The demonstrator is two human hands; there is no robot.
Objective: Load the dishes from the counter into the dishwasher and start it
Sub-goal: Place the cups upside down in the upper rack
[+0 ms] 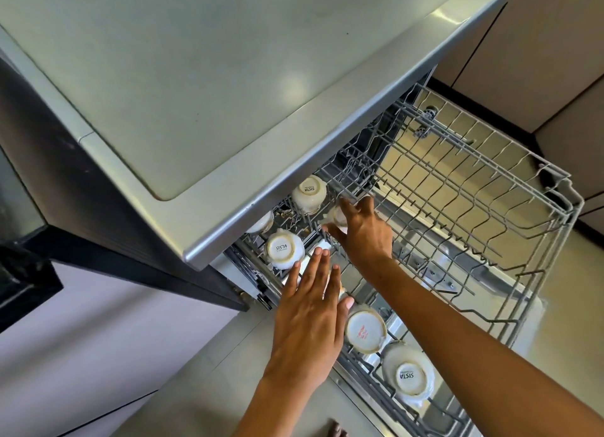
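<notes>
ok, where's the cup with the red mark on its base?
Head view: the red-marked cup sits upside down in the rack, right of the left hand, beside another cup.

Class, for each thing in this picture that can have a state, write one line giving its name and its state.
Upper rack: pulled out, right part bare.
Cup near the counter edge: upside down in the rack.
Front-left cup: upside down.
Cup with red mark: upside down.
Nearest cup: upside down.
Right hand: grips a small cup.
Left hand: fingers straight, over the rack.
</notes>
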